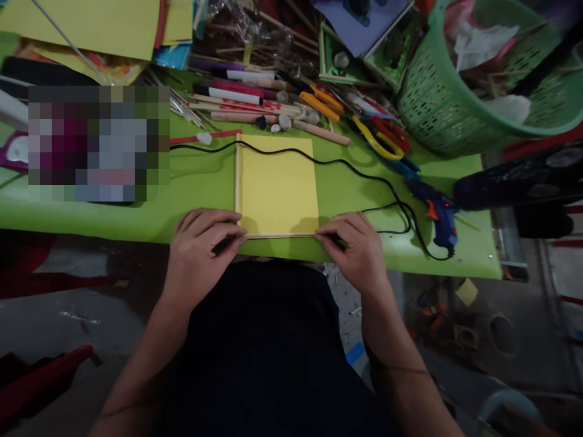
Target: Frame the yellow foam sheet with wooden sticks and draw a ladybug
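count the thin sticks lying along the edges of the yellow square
2: a left-edge stick on the yellow square, and a near-edge stick between the left hand and right hand. The hands may hide its ends; no others show.

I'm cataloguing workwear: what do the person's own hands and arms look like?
The left hand and right hand are ungloved, with no ring or watch visible. Both forearms are bare; a thin dark line crosses each, cord or mark unclear.
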A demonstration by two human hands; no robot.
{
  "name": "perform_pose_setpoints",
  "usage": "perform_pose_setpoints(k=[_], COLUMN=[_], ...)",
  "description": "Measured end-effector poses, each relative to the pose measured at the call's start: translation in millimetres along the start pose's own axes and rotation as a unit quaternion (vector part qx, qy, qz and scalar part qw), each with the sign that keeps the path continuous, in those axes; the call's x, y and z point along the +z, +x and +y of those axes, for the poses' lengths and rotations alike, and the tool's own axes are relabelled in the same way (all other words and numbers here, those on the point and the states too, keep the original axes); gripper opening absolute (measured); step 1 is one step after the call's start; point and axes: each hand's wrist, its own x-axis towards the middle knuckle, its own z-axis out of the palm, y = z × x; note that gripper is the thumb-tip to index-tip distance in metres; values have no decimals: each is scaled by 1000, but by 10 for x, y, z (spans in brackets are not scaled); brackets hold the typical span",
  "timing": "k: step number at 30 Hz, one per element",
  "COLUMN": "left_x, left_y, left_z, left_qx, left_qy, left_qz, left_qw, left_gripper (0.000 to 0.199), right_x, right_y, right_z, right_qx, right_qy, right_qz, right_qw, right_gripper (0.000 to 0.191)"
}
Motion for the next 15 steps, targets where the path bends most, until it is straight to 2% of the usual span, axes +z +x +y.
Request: perform_pose_setpoints(k=[15], left_x=[-9], left_y=[0], left_z=[-1], left_qx=[30], left_qy=[1], left_qz=[3], left_qw=[1000], left_gripper=[7], right_x=[45], right_y=[25], right_z=[4], right_qx=[-11], right_qy=[5], right_qz=[1], right_qw=[1000], right_gripper=[10])
